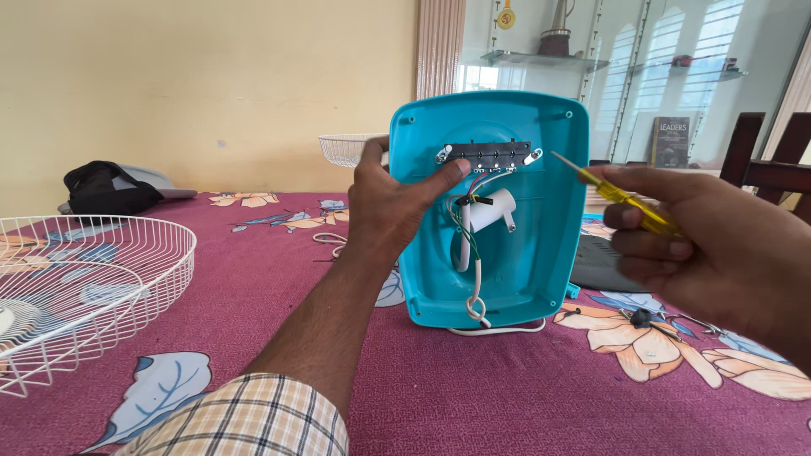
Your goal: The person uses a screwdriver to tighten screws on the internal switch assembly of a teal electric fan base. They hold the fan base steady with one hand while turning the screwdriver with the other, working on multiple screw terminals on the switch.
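Right now the left hand (390,203) grips the turquoise fan base (490,211) by its left edge, standing it upright on the floral cloth (473,397), thumb on the black switch strip (487,154). Just right of it, the right hand (718,253) clenches a yellow screwdriver (617,196), tip near the strip. A white wire guard (84,287) lies well left.

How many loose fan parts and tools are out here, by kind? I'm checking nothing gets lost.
Turquoise plastic fan base shell: 1
White wire fan guards: 2
Yellow-handled screwdriver: 1
Dark flat plastic cover: 1
Total: 5
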